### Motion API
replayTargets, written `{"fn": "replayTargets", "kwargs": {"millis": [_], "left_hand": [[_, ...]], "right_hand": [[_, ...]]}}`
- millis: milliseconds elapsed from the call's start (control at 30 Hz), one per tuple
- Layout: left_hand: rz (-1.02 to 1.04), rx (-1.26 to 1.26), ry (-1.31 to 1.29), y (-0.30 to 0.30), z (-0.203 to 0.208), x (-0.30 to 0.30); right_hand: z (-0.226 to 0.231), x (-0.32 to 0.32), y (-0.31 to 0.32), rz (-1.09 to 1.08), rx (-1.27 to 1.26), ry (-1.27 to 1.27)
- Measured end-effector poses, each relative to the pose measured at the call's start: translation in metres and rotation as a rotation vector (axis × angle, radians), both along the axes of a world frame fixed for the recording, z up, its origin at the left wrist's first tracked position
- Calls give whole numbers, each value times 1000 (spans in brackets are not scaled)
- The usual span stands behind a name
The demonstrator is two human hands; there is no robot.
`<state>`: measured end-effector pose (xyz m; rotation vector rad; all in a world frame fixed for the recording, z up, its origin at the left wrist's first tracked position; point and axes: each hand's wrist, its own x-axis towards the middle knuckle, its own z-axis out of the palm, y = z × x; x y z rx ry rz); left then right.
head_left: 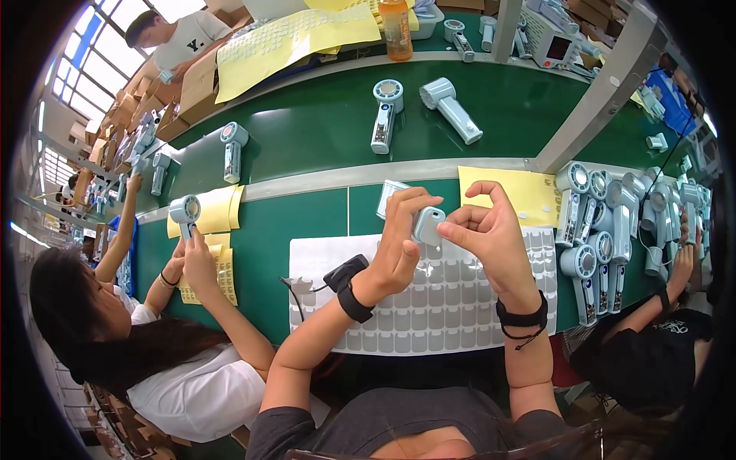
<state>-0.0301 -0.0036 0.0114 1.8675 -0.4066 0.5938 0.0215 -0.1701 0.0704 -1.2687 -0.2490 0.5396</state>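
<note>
My left hand is wrapped round a pale blue handheld fan, held above the table with its rounded handle end toward my right hand. Its other end shows past my left fingers, and much of the body is hidden by them. My right hand is closed in a pinch at that handle end, thumb tip against or just beside it. Whatever lies between those fingertips is too small to make out. Under both hands lies a white sheet with rows of grey rounded stickers.
Yellow sticker sheets lie behind my right hand. Many fans crowd the table at right. Two fans rest on the green conveyor ahead. A metal post rises at right. Co-workers sit on both sides.
</note>
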Motion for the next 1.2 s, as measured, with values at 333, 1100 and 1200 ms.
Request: {"fn": "replayTargets", "kwargs": {"millis": [333,1100,1200], "left_hand": [[25,69,-47,-2,-4,1],[51,141,-101,-3,-6,2],[62,144,-98,-3,-6,2]], "right_hand": [[-1,0,-1,0,-41,-12],[-2,-2,0,-14,-62,-25],[-1,-2,1,-21,-72,-34]]}}
